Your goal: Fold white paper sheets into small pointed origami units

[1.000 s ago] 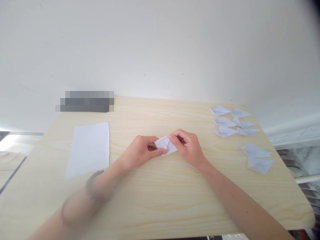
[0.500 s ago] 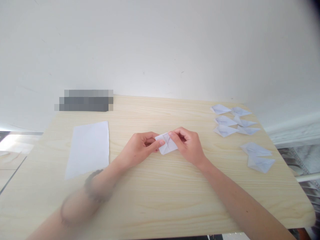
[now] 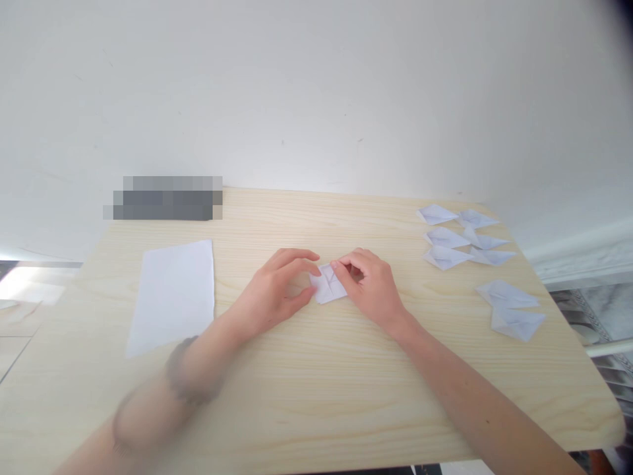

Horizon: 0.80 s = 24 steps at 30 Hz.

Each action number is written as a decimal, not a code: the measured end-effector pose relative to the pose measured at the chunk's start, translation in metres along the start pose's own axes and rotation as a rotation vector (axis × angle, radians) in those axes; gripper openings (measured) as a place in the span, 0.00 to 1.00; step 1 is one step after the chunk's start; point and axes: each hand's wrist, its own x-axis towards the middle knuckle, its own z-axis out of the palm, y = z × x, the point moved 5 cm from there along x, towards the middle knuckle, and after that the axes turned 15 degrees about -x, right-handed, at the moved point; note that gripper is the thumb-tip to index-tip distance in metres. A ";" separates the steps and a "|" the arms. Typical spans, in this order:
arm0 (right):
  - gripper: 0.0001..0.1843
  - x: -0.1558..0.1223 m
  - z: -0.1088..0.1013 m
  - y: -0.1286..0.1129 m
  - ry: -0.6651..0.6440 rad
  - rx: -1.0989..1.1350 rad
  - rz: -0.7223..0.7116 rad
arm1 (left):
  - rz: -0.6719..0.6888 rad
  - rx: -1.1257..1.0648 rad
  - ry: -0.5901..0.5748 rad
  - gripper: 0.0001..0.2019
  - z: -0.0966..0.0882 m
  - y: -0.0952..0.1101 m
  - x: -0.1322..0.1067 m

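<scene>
A small folded white paper piece (image 3: 326,285) lies on the light wooden table (image 3: 316,382) at its middle. My right hand (image 3: 370,284) pinches the paper's right side with curled fingers. My left hand (image 3: 277,287) is on the paper's left side, its fingers arched and its fingertips and thumb touching the paper's left edge. Both forearms reach in from the near edge, and a dark band shows on my left wrist.
A flat white sheet (image 3: 172,295) lies to the left. Several folded white paper shapes (image 3: 462,237) sit at the far right, and two more (image 3: 512,309) lie nearer. A blurred dark object (image 3: 165,201) rests at the table's back left. A white wall stands behind.
The paper piece has come down onto the table and shifted slightly. My left hand has loosened from a closed pinch to arched fingers at the paper's edge. The right hand keeps its pinch.
</scene>
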 end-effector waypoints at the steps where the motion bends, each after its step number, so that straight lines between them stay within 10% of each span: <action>1: 0.11 0.000 0.002 0.000 -0.009 -0.009 -0.006 | 0.041 0.042 -0.047 0.09 0.001 0.001 0.000; 14: 0.12 -0.005 -0.006 0.008 -0.232 0.069 -0.251 | 0.144 0.334 -0.092 0.13 -0.001 -0.005 0.001; 24: 0.07 -0.005 -0.005 0.009 -0.140 0.128 -0.315 | 0.213 0.365 -0.091 0.12 0.000 0.000 0.000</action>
